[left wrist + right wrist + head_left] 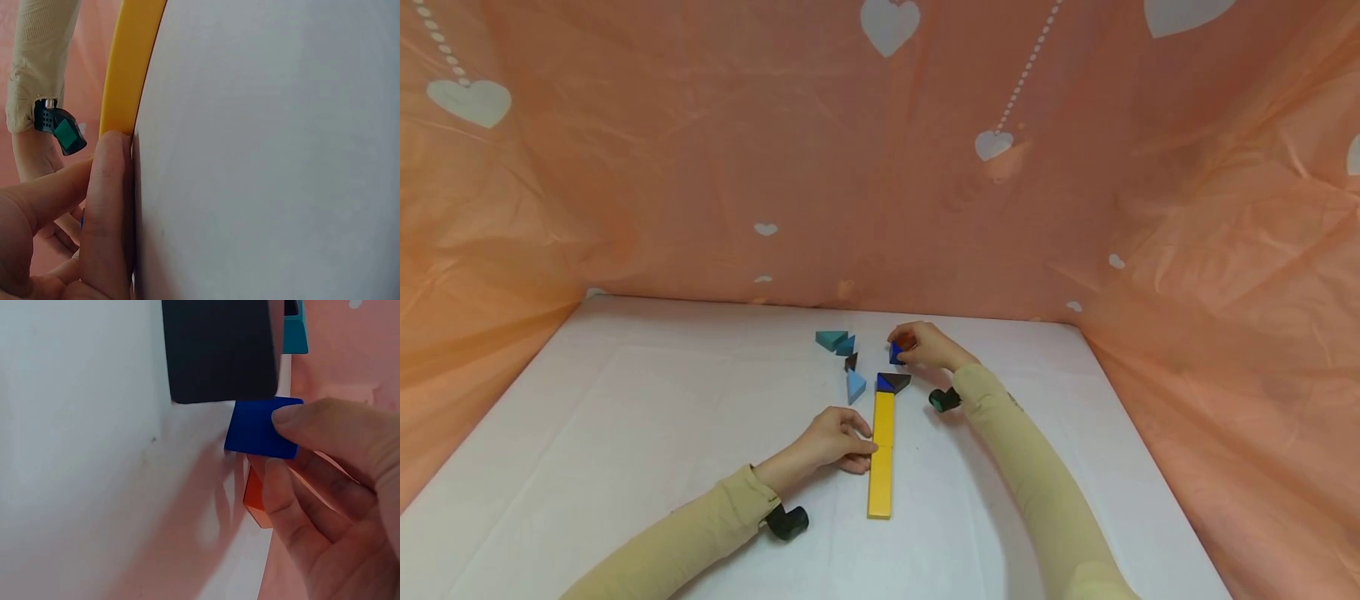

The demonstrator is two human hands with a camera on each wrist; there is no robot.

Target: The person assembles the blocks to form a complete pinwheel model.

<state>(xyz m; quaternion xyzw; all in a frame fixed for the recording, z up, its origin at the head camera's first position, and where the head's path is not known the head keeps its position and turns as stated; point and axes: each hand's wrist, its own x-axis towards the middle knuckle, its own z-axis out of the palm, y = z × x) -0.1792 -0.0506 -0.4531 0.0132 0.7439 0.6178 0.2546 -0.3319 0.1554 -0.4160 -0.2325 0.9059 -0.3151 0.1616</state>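
Two long yellow blocks point(881, 483) lie end to end on the white surface, in line away from me. My left hand point(837, 440) rests along their left side, its fingertips touching the edge near the joint; the left wrist view shows a straight finger against the yellow side. At the far end of the strip lie a blue triangular block point(883, 384) and a black block point(897, 382), side by side. Beyond them my right hand point(928, 346) pinches another blue block point(259, 428) between thumb and fingers. An orange block point(255, 494) stands just behind those fingers, partly hidden.
Left of the strip's far end lie a light blue triangular block point(855, 387), a small dark brown block point(851, 362), a blue block point(846, 346) and a teal block point(831, 339). Orange cloth point(880, 167) with white hearts surrounds the white surface.
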